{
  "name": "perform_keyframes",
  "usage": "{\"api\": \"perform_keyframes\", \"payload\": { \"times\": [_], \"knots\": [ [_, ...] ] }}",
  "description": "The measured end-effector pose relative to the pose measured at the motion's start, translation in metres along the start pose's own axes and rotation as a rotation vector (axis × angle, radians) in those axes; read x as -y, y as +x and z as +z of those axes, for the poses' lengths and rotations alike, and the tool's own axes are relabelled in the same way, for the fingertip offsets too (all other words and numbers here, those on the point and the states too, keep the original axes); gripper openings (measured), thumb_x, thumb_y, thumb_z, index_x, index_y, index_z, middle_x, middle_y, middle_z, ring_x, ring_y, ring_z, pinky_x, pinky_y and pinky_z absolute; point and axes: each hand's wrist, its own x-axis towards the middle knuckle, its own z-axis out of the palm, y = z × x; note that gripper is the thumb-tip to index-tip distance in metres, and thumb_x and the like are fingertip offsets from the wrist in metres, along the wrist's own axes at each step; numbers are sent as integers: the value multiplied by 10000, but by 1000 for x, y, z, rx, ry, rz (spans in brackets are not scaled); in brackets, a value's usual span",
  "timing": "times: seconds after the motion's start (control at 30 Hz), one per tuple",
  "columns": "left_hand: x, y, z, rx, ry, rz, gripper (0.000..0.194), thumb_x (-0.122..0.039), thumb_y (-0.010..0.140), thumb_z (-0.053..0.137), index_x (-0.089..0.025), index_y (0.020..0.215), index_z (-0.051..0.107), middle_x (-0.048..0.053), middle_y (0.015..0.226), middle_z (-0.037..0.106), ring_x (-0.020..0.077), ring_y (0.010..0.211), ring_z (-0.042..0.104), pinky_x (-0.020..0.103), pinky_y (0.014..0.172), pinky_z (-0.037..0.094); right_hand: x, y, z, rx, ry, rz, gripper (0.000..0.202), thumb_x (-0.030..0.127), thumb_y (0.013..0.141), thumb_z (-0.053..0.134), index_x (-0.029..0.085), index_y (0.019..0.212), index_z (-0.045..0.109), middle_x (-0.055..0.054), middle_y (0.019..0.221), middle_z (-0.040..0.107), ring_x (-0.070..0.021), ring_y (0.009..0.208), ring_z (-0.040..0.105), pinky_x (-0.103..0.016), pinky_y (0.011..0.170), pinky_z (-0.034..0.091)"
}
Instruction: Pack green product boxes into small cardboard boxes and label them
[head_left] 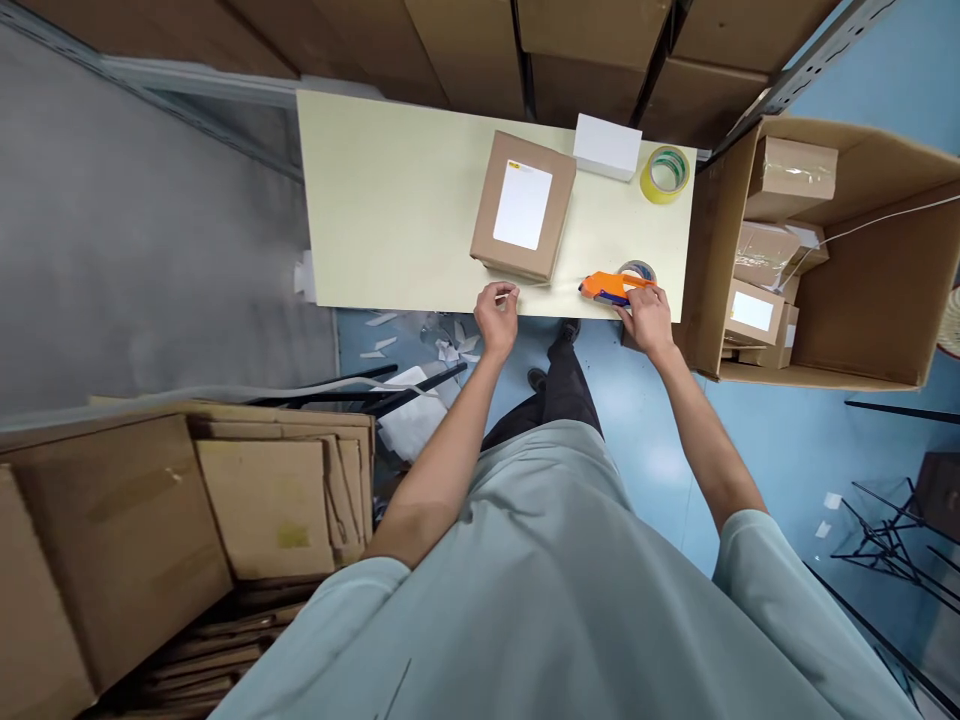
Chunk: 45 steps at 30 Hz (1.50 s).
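Observation:
My right hand (649,318) is wrapped round the handle end of an orange and blue tape dispenser (604,286), held over the front edge of the table. A tape roll (637,270) shows at its back. My left hand (497,318) is closed in a pinch at the table's front edge, on what looks like the loose end of a thin clear strip of tape running toward the dispenser. Just beyond that hand stands a closed cardboard box (547,210) with a white label (523,204) on top.
The pale yellow table (390,200) also bears a white box (607,147) and a yellow tape roll (665,174). To the right, a large open carton (855,290) holds several small boxes. Flattened cardboard (262,500) stands at lower left. Paper scraps (448,350) litter the floor.

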Motion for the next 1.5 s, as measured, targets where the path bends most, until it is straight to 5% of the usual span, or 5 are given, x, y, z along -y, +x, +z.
{"api": "perform_keyframes", "payload": {
  "times": [0.53, 0.8, 1.07, 1.3, 1.5],
  "knots": [
    [-19, 24, 31, -167, -72, -185, 67, -156, 937, 712, -180, 998, 701, 93, 1046, 803, 210, 968, 773, 373, 1052, 616, -7, 22, 19, -70, -5, -69, 419, 465, 1189, 423, 157, 1227, 705, -219, 1119, 784, -387, 1109, 668, -603, 1149, 500],
    [-40, 28, 56, -267, -248, -465, 762, -24, 894, 727, -215, 1567, 427, 165, 1413, 672, 161, 1055, 804, 347, 1050, 655, -2, 26, 17, -12, 6, -93, 361, 443, 1172, 503, 155, 1174, 722, -183, 1064, 772, -379, 1086, 654, -569, 1143, 474],
    [-65, 54, 13, -274, -433, -798, 779, -233, 1022, 621, -226, 1721, 278, 182, 1557, 625, 239, 1491, 664, 443, 1242, 578, 3, 37, 18, 27, 42, -77, 346, 411, 1186, 511, 155, 1120, 734, -167, 1008, 762, -340, 1038, 655, -514, 1128, 475],
    [-116, 106, 16, 34, 476, -192, 1426, -669, 775, 913, -166, 1825, 89, 256, 1926, -25, 463, 1795, -126, 686, 1433, 7, 3, 53, 16, 76, 62, -75, 345, 385, 1193, 499, 147, 1147, 746, -162, 1012, 766, -327, 1048, 669, -503, 1162, 476],
    [-126, 133, 41, 220, 668, -86, 1498, -568, 627, 1009, -100, 1795, 195, 391, 1838, 180, 598, 1723, 166, 802, 1370, 96, 11, 60, 9, 86, 119, -70, 424, 367, 1200, 409, 156, 1096, 762, -183, 995, 768, -360, 1016, 685, -574, 1132, 533]
  ]
}}
